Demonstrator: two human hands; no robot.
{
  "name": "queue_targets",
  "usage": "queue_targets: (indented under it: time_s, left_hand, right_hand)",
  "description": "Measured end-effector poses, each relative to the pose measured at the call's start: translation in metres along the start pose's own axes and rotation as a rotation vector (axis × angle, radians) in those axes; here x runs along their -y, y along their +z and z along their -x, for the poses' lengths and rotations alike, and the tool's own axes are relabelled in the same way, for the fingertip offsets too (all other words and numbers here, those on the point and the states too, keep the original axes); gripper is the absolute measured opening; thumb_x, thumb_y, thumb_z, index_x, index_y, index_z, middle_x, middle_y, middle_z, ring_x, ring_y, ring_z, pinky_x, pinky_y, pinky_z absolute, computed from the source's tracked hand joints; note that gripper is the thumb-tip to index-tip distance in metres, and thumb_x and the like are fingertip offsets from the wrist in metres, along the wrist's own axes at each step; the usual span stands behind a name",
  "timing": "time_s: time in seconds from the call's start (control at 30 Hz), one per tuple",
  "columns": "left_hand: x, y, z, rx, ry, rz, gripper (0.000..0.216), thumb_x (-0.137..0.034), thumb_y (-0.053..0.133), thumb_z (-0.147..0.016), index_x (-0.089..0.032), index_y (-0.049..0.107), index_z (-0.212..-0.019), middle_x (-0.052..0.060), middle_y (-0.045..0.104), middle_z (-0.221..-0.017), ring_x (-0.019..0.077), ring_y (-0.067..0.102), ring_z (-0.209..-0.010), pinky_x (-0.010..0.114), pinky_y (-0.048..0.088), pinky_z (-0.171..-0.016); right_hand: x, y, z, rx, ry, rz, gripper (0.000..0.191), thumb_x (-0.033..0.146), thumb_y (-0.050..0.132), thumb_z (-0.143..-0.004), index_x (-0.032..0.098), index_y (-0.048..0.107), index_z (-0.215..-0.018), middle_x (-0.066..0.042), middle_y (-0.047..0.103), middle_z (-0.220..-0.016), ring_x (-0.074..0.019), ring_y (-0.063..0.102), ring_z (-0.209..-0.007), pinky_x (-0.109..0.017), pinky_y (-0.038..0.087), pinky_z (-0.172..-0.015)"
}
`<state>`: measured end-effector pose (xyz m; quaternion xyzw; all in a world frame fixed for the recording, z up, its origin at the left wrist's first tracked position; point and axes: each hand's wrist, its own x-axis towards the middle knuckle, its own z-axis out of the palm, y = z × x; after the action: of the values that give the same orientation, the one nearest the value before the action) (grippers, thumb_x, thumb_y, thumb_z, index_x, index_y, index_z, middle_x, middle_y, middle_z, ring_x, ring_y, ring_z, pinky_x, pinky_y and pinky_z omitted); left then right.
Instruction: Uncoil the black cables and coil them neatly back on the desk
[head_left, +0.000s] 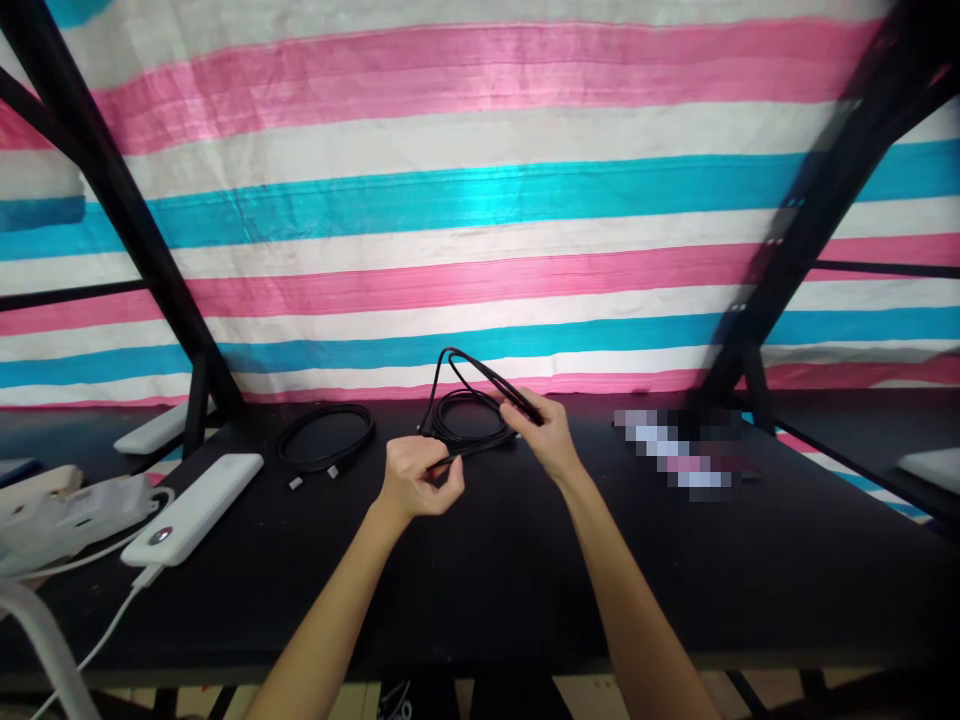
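Observation:
A black cable (491, 375) runs in a raised loop between my two hands, above the black tabletop. My left hand (421, 475) is closed on one part of it, fingers curled and thumb pointing right. Higher and to the right, my right hand (544, 432) pinches the doubled strands between thumb and fingers. Just behind the hands lies a coiled black cable (471, 440) on the table; whether it joins the held one I cannot tell. To the left of my left hand rests another coiled black cable (282, 455) with two pale plugs near its front.
A white power bank (196, 508) with a white cord lies at left, beside a white power strip (82, 515). Blurred-out items (675, 455) sit at right. Black metal posts (124, 215) rise on both sides. A striped sheet (480, 210) hangs behind the black table (495, 590).

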<state>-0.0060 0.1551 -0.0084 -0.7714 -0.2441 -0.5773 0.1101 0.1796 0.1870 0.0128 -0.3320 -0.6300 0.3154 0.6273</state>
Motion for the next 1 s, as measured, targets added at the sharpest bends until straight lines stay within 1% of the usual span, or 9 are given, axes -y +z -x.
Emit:
queue_targets:
  time_s: [0.17, 0.23, 0.33, 0.53, 0.67, 0.8, 0.87, 0.93, 1.0]
  left_hand:
    - [0.002, 0.003, 0.005, 0.012, 0.078, -0.078, 0.022, -0.011, 0.058, -0.065, -0.020, 0.043, -0.052, -0.007, 0.039, -0.042, 0.0075, 0.034, -0.036, 0.024, 0.027, -0.042]
    - [0.004, 0.003, 0.006, -0.006, 0.082, -0.104, 0.018, -0.012, 0.059, -0.066, -0.020, 0.047, -0.055, -0.007, 0.043, -0.043, 0.0080, 0.038, -0.037, 0.024, 0.029, -0.043]
    - [0.005, 0.003, 0.006, -0.041, 0.058, -0.137, 0.014, -0.011, 0.059, -0.067, -0.020, 0.051, -0.059, -0.007, 0.046, -0.043, 0.0078, 0.040, -0.036, 0.023, 0.030, -0.043]
    - [0.011, 0.003, 0.005, -0.088, -0.054, -0.187, 0.015, -0.013, 0.058, -0.071, -0.018, 0.053, -0.058, -0.007, 0.042, -0.040, 0.0063, 0.038, -0.034, 0.021, 0.029, -0.041]
    - [0.015, 0.003, 0.006, -0.058, -0.153, -0.193, 0.018, -0.017, 0.059, -0.075, -0.017, 0.055, -0.057, -0.006, 0.045, -0.044, 0.0064, 0.041, -0.038, 0.020, 0.031, -0.045]
    - [0.020, 0.003, 0.007, -0.047, -0.293, -0.193, 0.026, -0.024, 0.060, -0.077, -0.018, 0.053, -0.052, -0.006, 0.042, -0.045, 0.0071, 0.039, -0.041, 0.022, 0.031, -0.049]
    - [0.023, 0.004, 0.006, -0.068, -0.385, -0.196, 0.026, -0.025, 0.060, -0.078, -0.018, 0.056, -0.053, -0.004, 0.046, -0.047, 0.0083, 0.041, -0.045, 0.022, 0.031, -0.051]
    - [0.024, 0.005, 0.006, -0.087, -0.483, -0.178, 0.021, -0.026, 0.060, -0.078, -0.018, 0.061, -0.059, -0.003, 0.051, -0.053, 0.0094, 0.044, -0.049, 0.023, 0.031, -0.052]
    - [0.025, 0.006, 0.004, -0.100, -0.573, -0.132, 0.016, -0.028, 0.060, -0.079, -0.019, 0.064, -0.066, -0.001, 0.058, -0.060, 0.0106, 0.047, -0.053, 0.023, 0.032, -0.053]
  right_hand:
    - [-0.007, 0.005, 0.003, 0.183, -0.046, 0.091, 0.030, 0.034, 0.073, -0.067, 0.023, 0.072, -0.095, -0.002, 0.063, -0.083, -0.0167, 0.056, -0.080, -0.025, 0.040, -0.068]
    - [-0.010, 0.005, 0.003, 0.222, -0.029, 0.093, 0.034, 0.035, 0.073, -0.068, 0.023, 0.070, -0.099, 0.000, 0.061, -0.073, -0.0139, 0.052, -0.070, -0.024, 0.038, -0.064]
    - [-0.011, 0.003, 0.002, 0.266, 0.022, 0.096, 0.038, 0.037, 0.073, -0.069, 0.020, 0.069, -0.103, 0.005, 0.049, -0.056, -0.0093, 0.038, -0.053, -0.023, 0.030, -0.055]
    - [-0.010, 0.004, 0.003, 0.301, 0.074, 0.118, 0.041, 0.036, 0.076, -0.064, 0.018, 0.071, -0.101, 0.007, 0.035, -0.057, -0.0075, 0.031, -0.052, -0.023, 0.022, -0.052]
    - [-0.010, 0.008, 0.002, 0.179, 0.116, 0.048, 0.034, 0.035, 0.079, -0.058, 0.016, 0.075, -0.086, 0.006, 0.037, -0.053, -0.0077, 0.034, -0.052, -0.023, 0.023, -0.051]
    - [-0.014, 0.005, -0.003, -0.028, 0.119, -0.019, 0.032, 0.040, 0.078, -0.058, 0.015, 0.074, -0.079, 0.004, 0.046, -0.055, -0.0086, 0.039, -0.054, -0.023, 0.030, -0.051]
    - [-0.018, 0.002, -0.005, -0.152, 0.123, -0.062, 0.036, 0.045, 0.076, -0.060, 0.015, 0.072, -0.080, 0.002, 0.051, -0.060, -0.0093, 0.043, -0.055, -0.023, 0.033, -0.051]
    - [-0.022, 0.000, -0.008, -0.262, 0.135, -0.106, 0.041, 0.051, 0.074, -0.060, 0.014, 0.070, -0.078, 0.001, 0.051, -0.058, -0.0089, 0.042, -0.053, -0.022, 0.033, -0.048]
    - [-0.026, 0.000, -0.009, -0.340, 0.151, -0.149, 0.045, 0.056, 0.074, -0.059, 0.014, 0.066, -0.074, 0.004, 0.044, -0.053, -0.0073, 0.037, -0.048, -0.021, 0.028, -0.043]
